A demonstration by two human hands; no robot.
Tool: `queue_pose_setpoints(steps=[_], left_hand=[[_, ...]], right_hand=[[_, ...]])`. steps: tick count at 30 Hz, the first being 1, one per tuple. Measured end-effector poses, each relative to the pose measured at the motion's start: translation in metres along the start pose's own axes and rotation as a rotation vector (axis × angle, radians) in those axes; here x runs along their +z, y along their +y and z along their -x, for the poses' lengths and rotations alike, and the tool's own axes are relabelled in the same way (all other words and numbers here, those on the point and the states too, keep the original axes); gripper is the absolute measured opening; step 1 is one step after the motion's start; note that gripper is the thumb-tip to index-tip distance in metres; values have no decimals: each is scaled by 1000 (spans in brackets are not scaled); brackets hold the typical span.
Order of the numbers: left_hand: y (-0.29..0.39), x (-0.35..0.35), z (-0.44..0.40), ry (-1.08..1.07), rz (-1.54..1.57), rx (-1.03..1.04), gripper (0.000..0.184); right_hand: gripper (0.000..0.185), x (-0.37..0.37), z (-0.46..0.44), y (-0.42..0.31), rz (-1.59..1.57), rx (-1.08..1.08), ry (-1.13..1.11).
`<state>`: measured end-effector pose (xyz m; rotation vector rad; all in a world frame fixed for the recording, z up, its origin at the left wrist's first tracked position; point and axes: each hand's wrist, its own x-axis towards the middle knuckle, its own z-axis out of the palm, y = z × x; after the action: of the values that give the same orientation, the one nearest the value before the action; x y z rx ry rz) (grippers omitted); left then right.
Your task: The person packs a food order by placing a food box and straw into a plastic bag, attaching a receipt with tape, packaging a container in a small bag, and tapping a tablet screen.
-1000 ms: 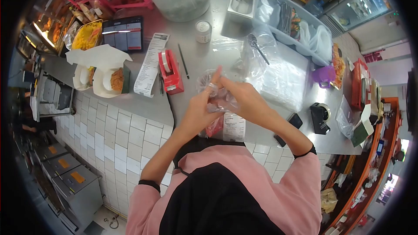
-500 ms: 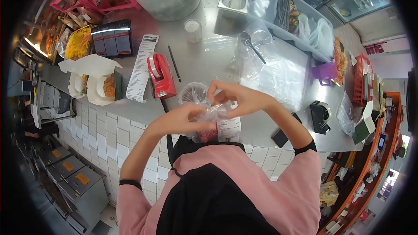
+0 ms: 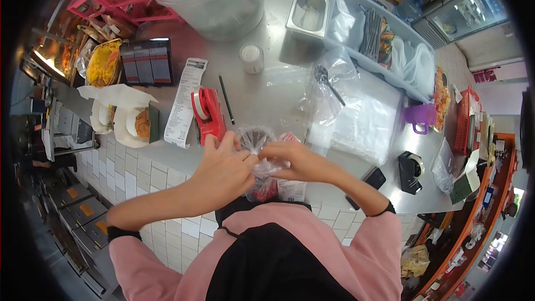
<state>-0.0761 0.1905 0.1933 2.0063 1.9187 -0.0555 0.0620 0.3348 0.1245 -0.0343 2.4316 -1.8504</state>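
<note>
A clear plastic bag (image 3: 257,136), bunched at its neck, is at the table's front edge. Red contents show low in the bag, and a printed paper slip (image 3: 292,190) hangs beside it. My right hand (image 3: 292,160) pinches the gathered neck. Close by on the left, my left hand (image 3: 225,164) has its fingers bent, their tips at the front end of a red tape dispenser (image 3: 210,125). Whether tape is between those fingers I cannot make out. A long printed receipt (image 3: 185,103) lies left of the dispenser, and a dark pencil (image 3: 226,99) lies to its right.
Clear plastic bags (image 3: 362,114) are stacked at right, with a black spoon (image 3: 330,86) on top. Behind stand a blue bin (image 3: 384,61) and a large tub (image 3: 223,17). A phone (image 3: 368,187), black tape dispenser (image 3: 411,171), purple mug (image 3: 421,116) and open food box (image 3: 131,120) are around.
My left hand has left the bag's neck and moved left to the red tape dispenser's end. My right hand stays on the bag. The view has shifted slightly.
</note>
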Motion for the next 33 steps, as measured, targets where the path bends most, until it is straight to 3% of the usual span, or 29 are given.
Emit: queue_pose_setpoints(steps=[2, 3, 5, 7, 9, 10, 12, 13, 16, 19, 21, 24, 27, 31, 33], left_hand=[[-5, 5, -5, 190, 335, 102, 18], [-4, 11, -8, 198, 331, 105, 18], [-2, 28, -9, 234, 899, -9, 20], [3, 37, -10, 277, 913, -21, 21], [7, 48, -11, 345, 946, -99, 21], [9, 51, -11, 359, 943, -107, 21], [11, 55, -11, 268, 927, -82, 19], [12, 59, -12, 280, 922, -94, 19], [13, 63, -17, 290, 1011, -183, 17], [13, 68, -16, 397, 1129, -277, 13], [10, 78, -15, 480, 1148, -331, 14], [3, 76, -14, 363, 1351, -459, 14], [0, 77, -14, 392, 1409, -468, 15], [-1, 88, -19, 401, 1513, -486, 21], [-2, 87, -22, 426, 1557, -495, 25]], right_hand=[[32, -7, 4, 5, -8, -38, 25], [31, -13, 5, 7, -21, -71, 41], [30, -30, -2, 8, -5, -135, -47], [30, -53, -14, 11, 8, -198, -141], [27, -94, -35, 23, -121, -113, -212], [24, -121, -47, 43, 3, -69, -119], [20, -171, -80, 75, 206, 155, 326], [18, -197, -97, 102, 506, 57, 567], [13, -255, -139, 173, 873, 189, 646], [10, -251, -166, 199, 1082, 302, 724], [11, -251, -176, 211, 1077, 294, 725], [10, -250, -179, 196, 1098, 376, 687], [8, -258, -172, 187, 959, 465, 651], [19, -264, -156, 163, 849, 527, 602], [19, -272, -140, 152, 423, 457, 613]])
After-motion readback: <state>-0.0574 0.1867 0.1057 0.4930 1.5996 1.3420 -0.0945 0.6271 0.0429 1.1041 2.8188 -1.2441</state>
